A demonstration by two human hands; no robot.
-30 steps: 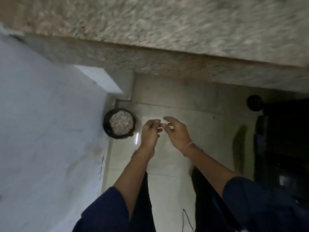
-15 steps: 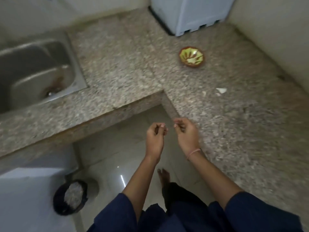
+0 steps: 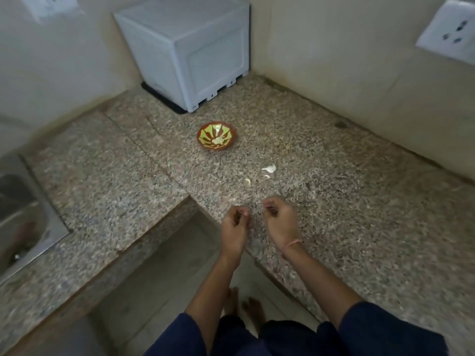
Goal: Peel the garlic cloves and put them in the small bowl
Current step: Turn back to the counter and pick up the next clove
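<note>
**Left hand** point(image 3: 235, 223): held above the counter's front edge, just right of its inner corner. Fingers curled, thumb against forefinger. Whether anything sits between them is too small to tell.

**Right hand** point(image 3: 280, 219): just beside the left hand, apart from it, over the same edge. Fingers curled, thumb and forefinger pinching a pale sliver point(image 3: 264, 207). It could be clove or skin; cannot tell.

**Garlic pieces**: three pale bits lie on the counter point(image 3: 334, 214), ahead of the hands and towards its back-right corner.
- The small piece point(image 3: 248, 181) is the nearest, almost straight ahead of the gap between the hands.
- A tiny fragment point(image 3: 267, 176) lies beyond it.
- The larger piece point(image 3: 270, 168) is farthest, with its long axis roughly parallel to the front edge.
- All three lie nearer the right hand. Judged the natural reach for the next pick-up.

**Small bowl** point(image 3: 205, 147): red-rimmed with a green pattern, farther back on the counter, ahead and slightly left of the left hand. It is well apart from both hands. Pale peeled garlic point(image 3: 218, 140) lies inside. A drop-off calls for a forward reach past the loose pieces, and the left hand has the straighter line.

**White appliance** point(image 3: 190, 47): in the back corner, behind the bowl.

**Sink** point(image 3: 51, 227): at the counter's far left.
</note>
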